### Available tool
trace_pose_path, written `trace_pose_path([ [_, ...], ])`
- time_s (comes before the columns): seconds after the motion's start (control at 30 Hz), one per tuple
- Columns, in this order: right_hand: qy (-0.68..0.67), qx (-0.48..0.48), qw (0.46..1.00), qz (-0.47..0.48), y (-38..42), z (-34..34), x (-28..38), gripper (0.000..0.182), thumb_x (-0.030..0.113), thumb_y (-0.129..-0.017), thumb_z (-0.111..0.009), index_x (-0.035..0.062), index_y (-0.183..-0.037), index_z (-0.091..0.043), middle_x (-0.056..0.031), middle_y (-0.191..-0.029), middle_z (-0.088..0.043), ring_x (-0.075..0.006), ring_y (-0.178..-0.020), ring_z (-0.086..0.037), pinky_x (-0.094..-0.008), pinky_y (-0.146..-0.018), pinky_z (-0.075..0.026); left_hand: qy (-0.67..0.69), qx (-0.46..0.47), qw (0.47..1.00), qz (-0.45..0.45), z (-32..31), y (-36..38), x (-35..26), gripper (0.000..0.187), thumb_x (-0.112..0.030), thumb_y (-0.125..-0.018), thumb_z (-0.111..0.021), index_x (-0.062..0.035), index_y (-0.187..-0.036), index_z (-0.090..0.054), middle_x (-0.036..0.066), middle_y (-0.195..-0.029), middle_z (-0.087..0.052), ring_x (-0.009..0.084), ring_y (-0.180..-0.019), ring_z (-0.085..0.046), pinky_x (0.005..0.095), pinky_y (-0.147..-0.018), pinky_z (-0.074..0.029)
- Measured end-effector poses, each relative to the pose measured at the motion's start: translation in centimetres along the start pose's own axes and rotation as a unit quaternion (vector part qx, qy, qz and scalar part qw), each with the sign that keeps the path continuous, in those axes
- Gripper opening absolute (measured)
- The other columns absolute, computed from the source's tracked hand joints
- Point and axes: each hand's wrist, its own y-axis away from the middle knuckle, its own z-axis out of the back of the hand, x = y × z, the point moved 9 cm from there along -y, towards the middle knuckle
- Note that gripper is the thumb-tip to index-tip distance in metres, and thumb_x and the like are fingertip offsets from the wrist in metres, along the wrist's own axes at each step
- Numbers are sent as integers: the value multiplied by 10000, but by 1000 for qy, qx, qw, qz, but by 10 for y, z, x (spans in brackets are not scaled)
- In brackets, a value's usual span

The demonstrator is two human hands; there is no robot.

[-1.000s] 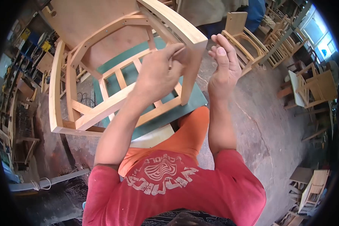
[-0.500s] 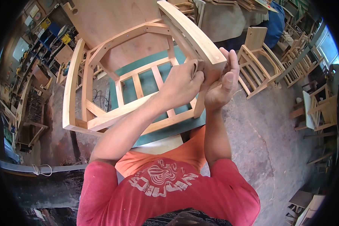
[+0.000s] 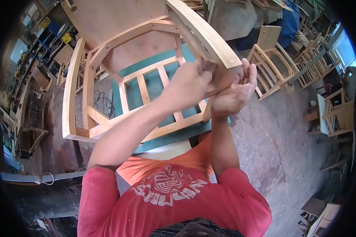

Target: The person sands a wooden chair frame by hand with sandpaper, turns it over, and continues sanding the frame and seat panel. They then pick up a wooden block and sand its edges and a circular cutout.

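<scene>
A pale wooden chair frame with a slatted part rests over a green surface. My left hand, slightly blurred, is closed on a small brown folded piece held against the inner face of the frame's right arm, close to its near end. Just right of that end is my right hand, palm turned up, with fingers bent loosely and nothing visible in them. Its wrist is below the corner of the wood, and part of the palm lies close against it.
Another wooden chair stands on the concrete floor at the upper right, with more frames behind it. Shelves with tools line the upper left. A metal bar with string tied round it crosses the lower left.
My left hand and the brown piece have shifted slightly up and left along the wood. My right hand has turned a little, its thumb now less distinct. The chair frame appears slightly shifted in view.
</scene>
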Motion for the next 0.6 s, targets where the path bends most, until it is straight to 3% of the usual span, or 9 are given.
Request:
trace_pose_path([
  [0.03,-1,1,1000,-1,1,2,-1,765,459,-1021,-419,-109,-1527,-340,-230,-1505,-477,-259,-1316,-471,-420,-1164,-350,0,-2,1000,0,-2,2,-4,345,-166,-1042,-449,8,-1291,-613,199,-1107,-690,357,-1066,-679,595,-1280,-43],
  [0.1,17,3,1000,14,1,3,-3,756,445,-1011,-433,-109,-1519,-349,-232,-1489,-487,-254,-1301,-477,-408,-1156,-356,183,-72,980,43,5,6,0,222,-113,-987,-508,31,-1099,-633,175,-852,-648,388,-912,-683,609,-1140,-345],
  [0.13,16,3,1000,13,1,2,-3,756,445,-1011,-433,-109,-1519,-349,-232,-1489,-487,-254,-1301,-477,-408,-1156,-356,182,-72,980,44,5,6,6,222,-113,-987,-508,31,-1099,-633,175,-852,-648,388,-912,-683,609,-1140,-345],
  [0.2,7,14,1000,23,3,0,-1,740,435,-1007,-436,-108,-1505,-365,-231,-1478,-495,-251,-1286,-485,-401,-1146,-364,-229,-53,969,-82,-4,10,-3,326,-135,-1035,-460,-1,-1283,-625,140,-1047,-712,291,-1002,-689,501,-1178,-355],
  [0.27,23,12,999,29,3,-1,0,735,435,-1009,-437,-108,-1500,-370,-232,-1472,-498,-249,-1283,-488,-399,-1141,-369,-232,-95,957,-148,2,14,-13,329,-124,-1037,-450,-14,-1298,-619,124,-1027,-718,295,-1034,-690,552,-1225,-271],
  [0.33,32,12,999,35,3,-1,0,730,435,-1011,-438,-108,-1495,-376,-232,-1466,-502,-248,-1279,-491,-397,-1136,-375,21,13,1000,-5,5,-3,3,348,-115,-1041,-435,-35,-1340,-593,109,-1051,-717,303,-1094,-682,670,-1250,18],
  [0.43,39,9,998,44,5,4,-1,733,448,-1019,-437,-108,-1493,-378,-224,-1443,-515,-253,-1279,-501,-401,-1133,-385,-141,-55,983,-107,5,8,-7,331,-114,-1009,-476,-13,-1284,-630,136,-1080,-707,315,-1089,-673,569,-1247,-217],
  [0.53,69,10,996,50,5,0,4,731,458,-1024,-433,-110,-1482,-387,-220,-1431,-520,-264,-1279,-516,-410,-1131,-398,-238,-41,960,-141,5,10,-11,321,-125,-1001,-475,6,-1233,-655,170,-1097,-692,316,-1089,-670,485,-1211,-304],
  [0.6,59,15,997,49,5,-2,2,733,467,-1024,-435,-111,-1474,-393,-218,-1420,-525,-271,-1278,-522,-418,-1124,-410,-68,-30,994,-77,13,4,-13,324,-142,-1007,-470,14,-1220,-659,183,-1107,-693,316,-1099,-671,471,-1212,-299],
])
